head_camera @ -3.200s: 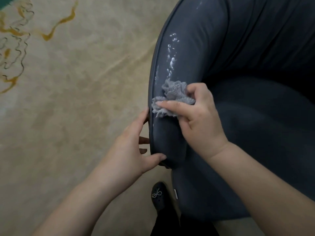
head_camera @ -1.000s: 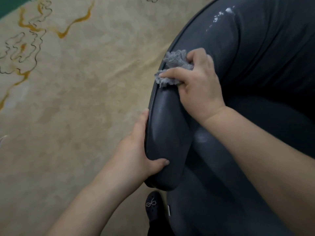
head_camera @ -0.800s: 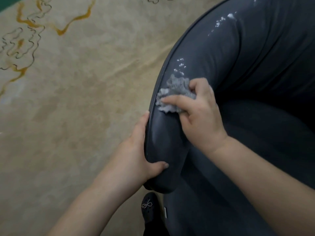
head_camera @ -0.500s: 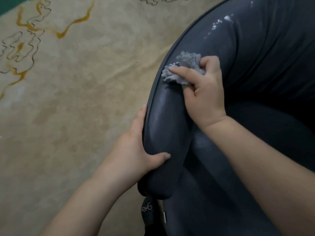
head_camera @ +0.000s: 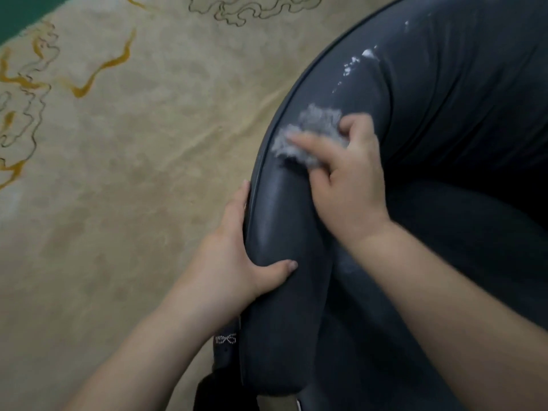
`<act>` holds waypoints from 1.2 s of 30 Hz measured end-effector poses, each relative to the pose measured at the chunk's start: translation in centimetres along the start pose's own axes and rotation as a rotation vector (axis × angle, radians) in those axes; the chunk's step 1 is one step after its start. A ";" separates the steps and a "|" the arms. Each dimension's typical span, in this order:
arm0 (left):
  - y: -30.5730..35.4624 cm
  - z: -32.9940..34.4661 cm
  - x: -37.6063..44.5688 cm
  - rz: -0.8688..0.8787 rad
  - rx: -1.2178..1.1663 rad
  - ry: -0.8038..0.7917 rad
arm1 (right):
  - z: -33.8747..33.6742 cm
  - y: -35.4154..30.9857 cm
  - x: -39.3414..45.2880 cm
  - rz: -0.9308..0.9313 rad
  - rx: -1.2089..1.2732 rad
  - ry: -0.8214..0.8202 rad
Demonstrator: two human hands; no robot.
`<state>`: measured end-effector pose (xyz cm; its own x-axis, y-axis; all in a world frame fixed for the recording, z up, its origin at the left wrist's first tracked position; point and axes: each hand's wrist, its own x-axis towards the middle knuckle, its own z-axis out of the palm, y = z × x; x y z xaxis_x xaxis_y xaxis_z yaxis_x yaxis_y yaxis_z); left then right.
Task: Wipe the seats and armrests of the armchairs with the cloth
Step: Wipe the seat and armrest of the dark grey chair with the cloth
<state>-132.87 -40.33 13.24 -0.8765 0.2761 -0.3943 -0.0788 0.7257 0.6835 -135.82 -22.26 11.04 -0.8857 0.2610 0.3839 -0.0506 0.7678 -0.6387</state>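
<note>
A beige rug (head_camera: pixel 124 179) fills the left of the view, from about 7 o'clock up to 12 o'clock, with orange streaks (head_camera: pixel 98 75) and thin dark curling outlines (head_camera: pixel 252 7) at its upper edge and a strip of green (head_camera: pixel 20 13) at the 11 o'clock corner

The left hand (head_camera: pixel 234 256), just below centre, grips the dark grey armrest (head_camera: pixel 284 262): the fingers lie straight along the outer side by the piping, and the thumb (head_camera: pixel 278 268) curls over the top, so the front part of the armrest sits between thumb and fingers. At 6 o'clock, beneath that wrist, a black shoe (head_camera: pixel 224 348) with a small sparkly bow shows beside the armrest's front end

The cloth (head_camera: pixel 311 134), a crumpled grey wad, lies on the top of the armrest at about 1 o'clock from centre, near the outer piping. The right hand (head_camera: pixel 350 185) holds it there, the index finger (head_camera: pixel 311 143) stretched across the wad and the other fingers curled round its far side; hand and cloth are blurred. Farther along the armrest, toward 1 o'clock, white specks (head_camera: pixel 358 60) cling to the surface

The armchair (head_camera: pixel 462 120) takes the whole right side, its back at 2 o'clock and its seat (head_camera: pixel 474 250) at 4 o'clock, partly covered by the right forearm
</note>
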 end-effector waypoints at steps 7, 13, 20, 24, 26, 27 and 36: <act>0.9 -2.3 5.5 0.153 0.025 -0.099 | 0.6 -0.8 0.3 0.036 -0.124 0.016; 1.1 -4.4 8.7 0.209 -0.046 -0.278 | 1.2 -0.5 3.1 0.208 -0.132 0.109; 1.0 -4.8 10.6 0.313 -0.056 -0.382 | 1.9 -3.1 -1.3 0.257 -0.180 0.126; 0.7 -4.7 11.0 0.305 -0.129 -0.408 | 2.0 -1.3 4.8 0.268 -0.285 0.169; 0.3 -4.6 11.4 0.305 -0.178 -0.415 | 2.1 -0.6 5.9 0.301 -0.270 0.205; 0.2 -4.6 11.6 0.305 -0.198 -0.414 | 2.3 -0.6 5.5 0.312 -0.254 0.221; 1.9 -5.0 15.9 0.357 -0.275 -0.446 | 2.8 -1.4 2.6 0.341 -0.163 0.261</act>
<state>-149.29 -37.77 11.32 -0.5940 0.7504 -0.2899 0.0112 0.3680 0.9297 -139.35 -24.28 11.08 -0.6921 0.6373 0.3389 0.3151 0.6892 -0.6525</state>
